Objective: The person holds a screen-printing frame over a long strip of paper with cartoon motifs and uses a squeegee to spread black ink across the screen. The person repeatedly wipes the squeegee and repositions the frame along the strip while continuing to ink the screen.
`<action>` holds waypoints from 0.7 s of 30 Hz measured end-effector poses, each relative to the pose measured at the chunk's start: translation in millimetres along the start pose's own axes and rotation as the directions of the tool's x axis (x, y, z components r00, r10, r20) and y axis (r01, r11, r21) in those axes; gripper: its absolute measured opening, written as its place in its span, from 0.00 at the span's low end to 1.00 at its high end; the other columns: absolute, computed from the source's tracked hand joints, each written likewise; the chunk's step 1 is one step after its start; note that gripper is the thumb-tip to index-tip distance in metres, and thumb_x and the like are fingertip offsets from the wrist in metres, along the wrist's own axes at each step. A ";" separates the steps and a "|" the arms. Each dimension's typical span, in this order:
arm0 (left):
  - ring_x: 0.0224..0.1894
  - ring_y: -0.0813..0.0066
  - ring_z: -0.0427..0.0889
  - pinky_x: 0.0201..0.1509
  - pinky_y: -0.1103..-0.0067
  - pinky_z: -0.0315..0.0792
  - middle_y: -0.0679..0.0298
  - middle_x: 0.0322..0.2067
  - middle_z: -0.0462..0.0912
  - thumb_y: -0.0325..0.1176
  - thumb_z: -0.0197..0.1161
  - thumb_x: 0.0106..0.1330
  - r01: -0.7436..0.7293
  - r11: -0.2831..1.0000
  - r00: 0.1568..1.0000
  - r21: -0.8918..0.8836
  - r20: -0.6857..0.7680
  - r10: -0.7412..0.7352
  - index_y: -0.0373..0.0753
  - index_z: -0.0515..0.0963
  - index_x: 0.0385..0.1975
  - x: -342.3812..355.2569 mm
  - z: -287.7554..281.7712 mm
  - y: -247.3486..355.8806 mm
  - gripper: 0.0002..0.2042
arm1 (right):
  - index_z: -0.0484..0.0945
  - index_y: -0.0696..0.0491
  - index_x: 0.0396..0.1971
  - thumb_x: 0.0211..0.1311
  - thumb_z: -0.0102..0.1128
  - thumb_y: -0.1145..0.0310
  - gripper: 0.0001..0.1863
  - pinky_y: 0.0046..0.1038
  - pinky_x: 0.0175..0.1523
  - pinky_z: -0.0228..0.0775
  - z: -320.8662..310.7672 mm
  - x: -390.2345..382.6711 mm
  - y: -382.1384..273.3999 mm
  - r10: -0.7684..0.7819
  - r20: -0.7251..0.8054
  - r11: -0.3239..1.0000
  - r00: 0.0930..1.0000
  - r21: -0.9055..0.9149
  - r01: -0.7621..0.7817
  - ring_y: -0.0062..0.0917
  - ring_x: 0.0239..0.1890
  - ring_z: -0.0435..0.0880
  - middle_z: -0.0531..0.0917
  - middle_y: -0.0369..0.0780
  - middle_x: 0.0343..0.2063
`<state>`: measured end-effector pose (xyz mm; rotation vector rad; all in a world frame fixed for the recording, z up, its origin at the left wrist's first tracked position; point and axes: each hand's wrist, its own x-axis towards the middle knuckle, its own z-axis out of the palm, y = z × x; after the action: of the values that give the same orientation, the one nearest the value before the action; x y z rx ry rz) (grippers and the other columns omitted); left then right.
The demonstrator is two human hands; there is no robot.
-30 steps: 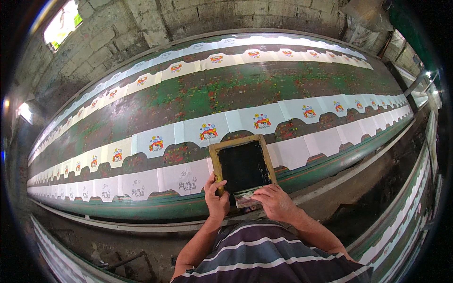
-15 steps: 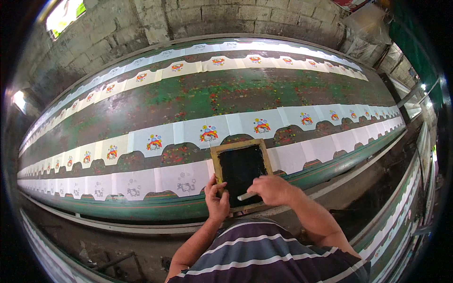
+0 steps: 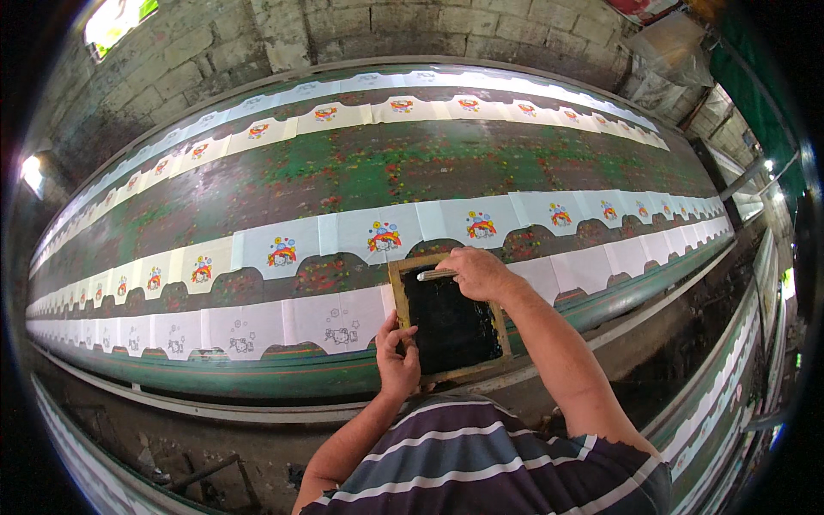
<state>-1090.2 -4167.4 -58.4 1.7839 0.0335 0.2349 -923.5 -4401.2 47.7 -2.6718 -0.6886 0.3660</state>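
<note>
A wooden-framed printing screen [image 3: 397, 285] with black ink over its mesh lies flat on the near row of white cloth pieces [image 3: 257, 330]. My left hand [image 3: 397, 359] is closed on the left side of its frame, thumb toward the inner edge. At the screen's far end, my right hand [image 3: 481, 273] grips a pale, narrow squeegee [image 3: 436, 275] over the inked mesh. Left of the screen, near-row pieces carry black outline prints; those to its right look plain. Whatever lies under the screen is hidden.
The long green table [image 3: 343, 163] is speckled with coloured paint. Behind the near row runs a row of cloths with colourful prints [image 3: 384, 236]; two more rows lie along the far side. A block wall [image 3: 386, 34] stands behind. Another table [image 3: 704, 429] is at right.
My right hand has moved the squeegee from the screen's near end to its far end. My left hand stays on the frame.
</note>
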 end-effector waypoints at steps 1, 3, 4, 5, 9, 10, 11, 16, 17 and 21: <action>0.76 0.45 0.77 0.81 0.60 0.70 0.44 0.77 0.75 0.13 0.64 0.70 -0.022 1.000 1.000 -0.009 -0.001 0.022 0.38 0.89 0.49 0.0 -0.2 0.0 0.15 | 0.93 0.46 0.58 0.65 0.66 0.77 0.23 0.49 0.66 0.81 -0.2 -2.6 -1.4 -0.006 0.020 1.000 1.000 -0.017 0.007 0.46 0.59 0.89 0.90 0.47 0.50; 0.76 0.45 0.77 0.80 0.60 0.70 0.44 0.76 0.75 0.13 0.63 0.70 -0.013 1.000 1.000 -0.006 0.008 0.013 0.38 0.89 0.49 0.2 0.4 -0.8 0.15 | 0.93 0.46 0.58 0.64 0.65 0.77 0.23 0.49 0.66 0.81 0.9 -12.5 -4.8 -0.008 0.046 1.000 0.999 -0.015 0.009 0.47 0.59 0.88 0.90 0.47 0.50; 0.76 0.46 0.77 0.80 0.60 0.70 0.44 0.76 0.75 0.13 0.63 0.71 -0.046 0.999 0.999 -0.002 0.008 0.046 0.38 0.89 0.49 -0.2 0.5 -1.5 0.14 | 0.93 0.47 0.57 0.64 0.65 0.77 0.23 0.50 0.66 0.81 4.5 -21.0 -8.7 -0.006 0.053 1.000 0.999 0.003 0.006 0.47 0.59 0.88 0.90 0.48 0.50; 0.75 0.46 0.77 0.80 0.60 0.70 0.43 0.76 0.75 0.13 0.63 0.71 -0.058 0.998 0.998 0.007 0.013 0.057 0.38 0.89 0.49 -0.2 0.3 -2.5 0.14 | 0.92 0.47 0.57 0.64 0.65 0.77 0.23 0.50 0.66 0.81 8.2 -30.4 -12.5 -0.008 0.054 1.000 0.998 0.016 0.007 0.47 0.58 0.88 0.90 0.48 0.49; 0.76 0.46 0.77 0.80 0.60 0.69 0.43 0.75 0.76 0.13 0.62 0.71 -0.030 1.000 1.000 -0.009 -0.002 0.030 0.37 0.88 0.48 -1.9 3.0 -7.6 0.14 | 0.92 0.47 0.54 0.60 0.64 0.79 0.23 0.48 0.65 0.81 26.2 -73.3 -29.6 -0.054 0.033 0.998 0.998 -0.011 0.054 0.48 0.54 0.86 0.88 0.47 0.45; 0.76 0.47 0.77 0.80 0.61 0.69 0.43 0.75 0.75 0.13 0.62 0.71 -0.038 0.999 0.999 -0.017 -0.001 0.038 0.38 0.89 0.48 -2.1 3.9 -9.2 0.14 | 0.92 0.47 0.54 0.59 0.64 0.78 0.23 0.48 0.63 0.81 31.2 -85.3 -35.0 -0.065 0.013 0.997 0.998 -0.031 0.065 0.47 0.54 0.86 0.87 0.46 0.44; 0.76 0.47 0.76 0.80 0.61 0.69 0.43 0.76 0.75 0.13 0.62 0.71 -0.042 0.999 0.999 -0.023 -0.003 0.042 0.38 0.89 0.49 -1.9 4.2 -10.9 0.15 | 0.92 0.47 0.54 0.60 0.64 0.78 0.22 0.48 0.63 0.81 35.6 -96.8 -40.6 -0.075 -0.013 0.997 0.997 -0.017 0.075 0.47 0.54 0.86 0.87 0.45 0.44; 0.77 0.46 0.75 0.81 0.60 0.68 0.44 0.76 0.73 0.13 0.64 0.68 -0.041 0.997 0.999 -0.072 0.004 0.042 0.41 0.89 0.50 -0.8 4.5 -13.4 0.17 | 0.90 0.47 0.57 0.66 0.64 0.74 0.21 0.47 0.65 0.78 49.1 -144.1 -66.8 -0.098 -0.056 0.995 0.994 -0.034 0.096 0.44 0.55 0.85 0.87 0.44 0.47; 0.77 0.46 0.74 0.81 0.59 0.68 0.44 0.77 0.73 0.13 0.65 0.67 -0.066 0.996 0.998 -0.059 0.007 0.066 0.41 0.89 0.51 -0.7 3.7 -12.8 0.18 | 0.90 0.47 0.58 0.66 0.64 0.74 0.21 0.47 0.65 0.78 50.9 -150.1 -69.2 -0.087 -0.038 0.995 0.995 -0.052 0.085 0.44 0.55 0.85 0.86 0.44 0.48; 0.78 0.43 0.73 0.81 0.58 0.67 0.43 0.76 0.73 0.11 0.67 0.59 -0.117 0.992 0.993 0.055 0.038 0.115 0.42 0.89 0.52 -3.1 0.8 -6.7 0.23 | 0.90 0.48 0.57 0.69 0.64 0.72 0.19 0.46 0.66 0.78 55.5 -162.4 -70.6 -0.110 -0.116 0.994 0.987 -0.024 0.108 0.42 0.56 0.85 0.86 0.42 0.48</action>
<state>-1092.3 -4167.2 -65.5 1.8490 -0.0898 0.2892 -1108.8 -4410.4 51.5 -2.6340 -0.8004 0.1730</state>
